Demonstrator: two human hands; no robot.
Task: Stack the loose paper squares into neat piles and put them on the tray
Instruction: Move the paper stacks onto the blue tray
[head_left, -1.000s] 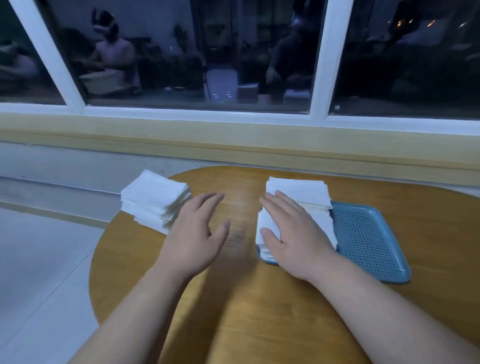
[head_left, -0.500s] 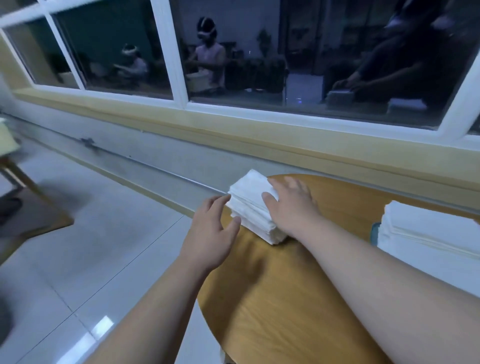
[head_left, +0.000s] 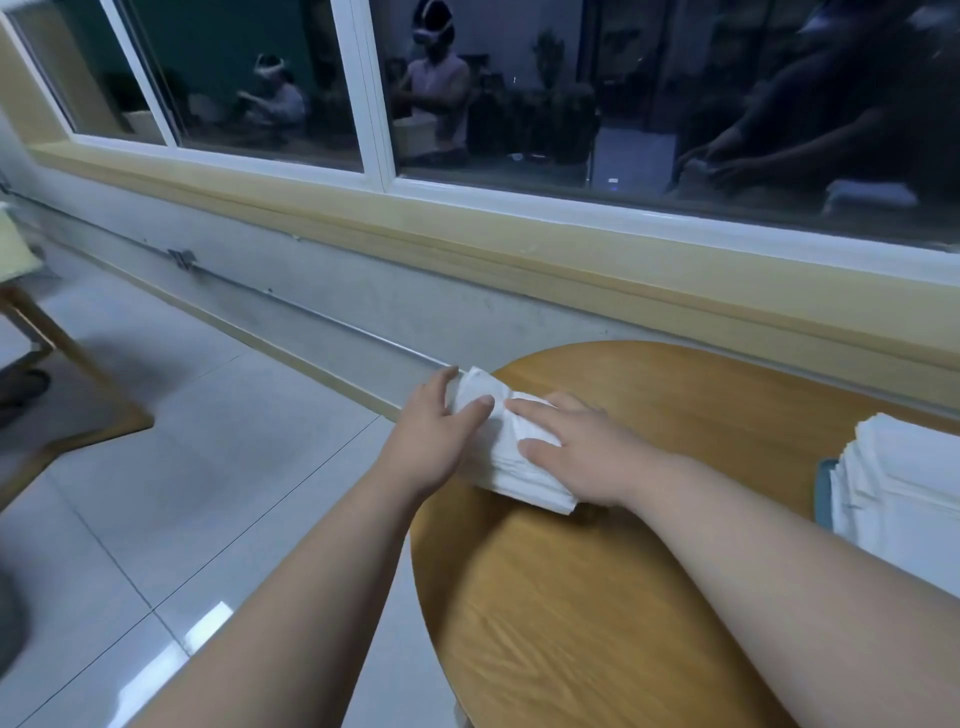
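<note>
A thick pile of white paper squares (head_left: 506, 457) lies at the left edge of the round wooden table (head_left: 597, 597). My left hand (head_left: 434, 441) grips the pile's left side, thumb on top and fingers round the far edge. My right hand (head_left: 582, 452) lies flat on top of the pile's right half, fingers straight. At the right edge of the view a second tall white pile (head_left: 904, 499) sits on the blue tray (head_left: 823, 491), of which only a narrow strip shows.
The table edge drops to a tiled floor (head_left: 182, 493) on the left. A wall with a yellow sill (head_left: 519, 249) and window runs behind the table. A wooden table leg (head_left: 57, 338) stands far left.
My left hand has closed in from beside the pile and now grips its left side. My right hand has slid further over the pile's top. The view has shifted slightly.
</note>
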